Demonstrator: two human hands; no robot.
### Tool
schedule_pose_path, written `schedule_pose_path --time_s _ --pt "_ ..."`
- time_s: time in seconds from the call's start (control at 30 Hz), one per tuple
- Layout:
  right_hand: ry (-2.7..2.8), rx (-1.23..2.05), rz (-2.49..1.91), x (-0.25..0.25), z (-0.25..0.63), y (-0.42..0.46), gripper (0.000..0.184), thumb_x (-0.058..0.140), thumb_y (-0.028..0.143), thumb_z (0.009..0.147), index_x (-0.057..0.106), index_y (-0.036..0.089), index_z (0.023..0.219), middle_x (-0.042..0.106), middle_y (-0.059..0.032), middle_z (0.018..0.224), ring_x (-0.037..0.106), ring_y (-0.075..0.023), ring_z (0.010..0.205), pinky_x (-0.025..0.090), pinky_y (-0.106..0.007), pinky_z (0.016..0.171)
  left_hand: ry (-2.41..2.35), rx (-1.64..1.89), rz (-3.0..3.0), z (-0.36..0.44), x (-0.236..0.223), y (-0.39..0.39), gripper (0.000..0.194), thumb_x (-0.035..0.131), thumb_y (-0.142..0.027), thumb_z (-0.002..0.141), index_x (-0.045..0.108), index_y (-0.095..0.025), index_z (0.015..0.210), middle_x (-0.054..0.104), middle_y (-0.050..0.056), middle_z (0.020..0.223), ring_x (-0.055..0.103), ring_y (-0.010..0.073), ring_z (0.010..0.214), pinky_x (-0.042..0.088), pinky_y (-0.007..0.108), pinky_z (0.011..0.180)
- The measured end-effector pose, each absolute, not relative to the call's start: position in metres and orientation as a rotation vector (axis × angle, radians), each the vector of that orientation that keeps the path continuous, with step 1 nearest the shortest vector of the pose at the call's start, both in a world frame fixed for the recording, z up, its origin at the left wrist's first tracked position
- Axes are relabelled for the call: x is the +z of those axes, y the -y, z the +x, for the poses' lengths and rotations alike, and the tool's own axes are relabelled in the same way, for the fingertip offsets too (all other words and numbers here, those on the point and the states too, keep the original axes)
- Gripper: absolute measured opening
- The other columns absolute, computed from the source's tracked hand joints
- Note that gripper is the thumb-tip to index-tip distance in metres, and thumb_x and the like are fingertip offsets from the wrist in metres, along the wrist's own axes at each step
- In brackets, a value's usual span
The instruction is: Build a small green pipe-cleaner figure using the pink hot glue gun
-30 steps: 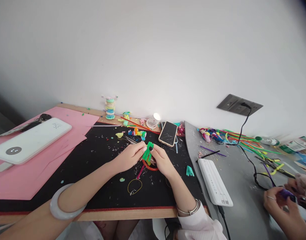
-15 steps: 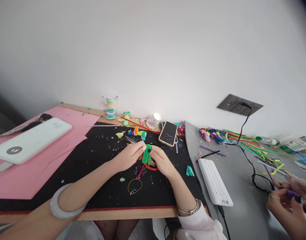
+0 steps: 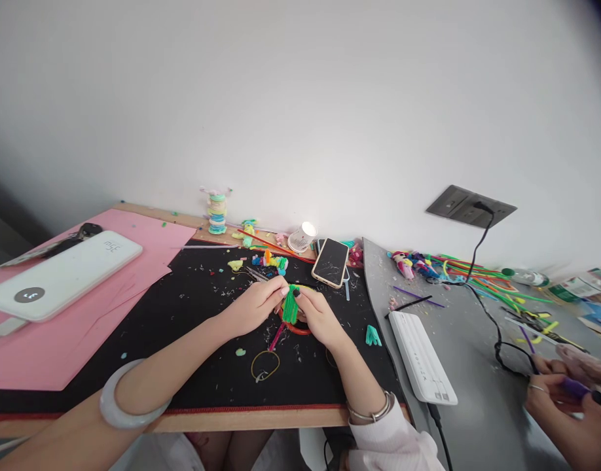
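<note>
My left hand and my right hand meet over the black mat, both pinched on a folded green pipe-cleaner piece held upright between the fingertips. A red ring and a pink stick lie just under the hands. A yellow wire loop lies nearer to me, and a small teal piece sits to the right of my right wrist.
A white power bank rests on pink paper at left. A phone, a lit tea light and coloured scraps lie at the back. On the grey table: white keyboard, black cable, pipe cleaners. Another person's hands work at far right.
My hands stay in place, with the green piece turned slightly between the fingers. The other person's hands at far right have shifted lower and rightward.
</note>
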State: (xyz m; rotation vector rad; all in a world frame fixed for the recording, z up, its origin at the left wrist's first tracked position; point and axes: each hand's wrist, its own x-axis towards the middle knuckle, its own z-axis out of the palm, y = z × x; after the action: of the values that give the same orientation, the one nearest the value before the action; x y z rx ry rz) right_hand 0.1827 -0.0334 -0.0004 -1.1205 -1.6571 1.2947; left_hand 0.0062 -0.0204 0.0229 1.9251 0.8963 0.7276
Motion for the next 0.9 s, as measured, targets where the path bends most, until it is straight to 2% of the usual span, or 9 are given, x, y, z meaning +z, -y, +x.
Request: schedule_pose_path --time_s 0.23,0.43,0.67,0.9 --pt "1.547 1.462 -1.015 0.0006 0.18 0.0348 0.03 0.044 0.042 0.089 0.04 0.019 0.069 0.027 0.0058 0.059 0.02 -0.0071 0.047 0.016 -0.023 0.043 -0.907 0.762 1.896 0.0085 0.0204 0.0202 0.03 0.029 -0.039 0.093 0.041 -0.02 0.073 0.049 -0.005 0.058 0.045 0.0101 0.05 0.035 0.023 0.053" --pt "1.605 1.341 -1.089 -0.0023 0.1805 0.034 0.031 0.044 0.043 0.089 0.04 0.019 0.068 0.029 0.005 0.059 0.023 -0.0082 0.049 0.02 -0.023 0.044 -0.914 0.78 1.865 0.011 0.0178 0.0211 0.03 0.029 -0.039 0.093 0.04 -0.02 0.073 0.048 -0.006 0.055 0.043 0.0093 0.044 0.035 0.023 0.052" --pt "1.679 1.275 -1.11 0.0003 0.1786 0.0357 0.031 0.04 0.041 0.09 0.04 0.019 0.067 0.031 0.0044 0.06 0.024 -0.0089 0.051 0.022 -0.023 0.046 -0.908 0.743 1.91 0.0076 0.0252 0.0227 0.026 0.031 -0.036 0.093 0.042 -0.02 0.076 0.048 -0.006 0.056 0.045 0.0104 0.05 0.035 0.023 0.055" --pt "1.633 1.196 -1.157 0.0005 0.1813 0.0338 0.034 0.04 0.045 0.09 0.041 0.019 0.068 0.032 0.0037 0.06 0.027 -0.0097 0.052 0.023 -0.023 0.047 -0.916 0.739 1.878 0.0093 0.0191 0.02 0.03 0.03 -0.038 0.093 0.044 -0.019 0.074 0.052 -0.004 0.058 0.045 0.0102 0.049 0.035 0.023 0.052"
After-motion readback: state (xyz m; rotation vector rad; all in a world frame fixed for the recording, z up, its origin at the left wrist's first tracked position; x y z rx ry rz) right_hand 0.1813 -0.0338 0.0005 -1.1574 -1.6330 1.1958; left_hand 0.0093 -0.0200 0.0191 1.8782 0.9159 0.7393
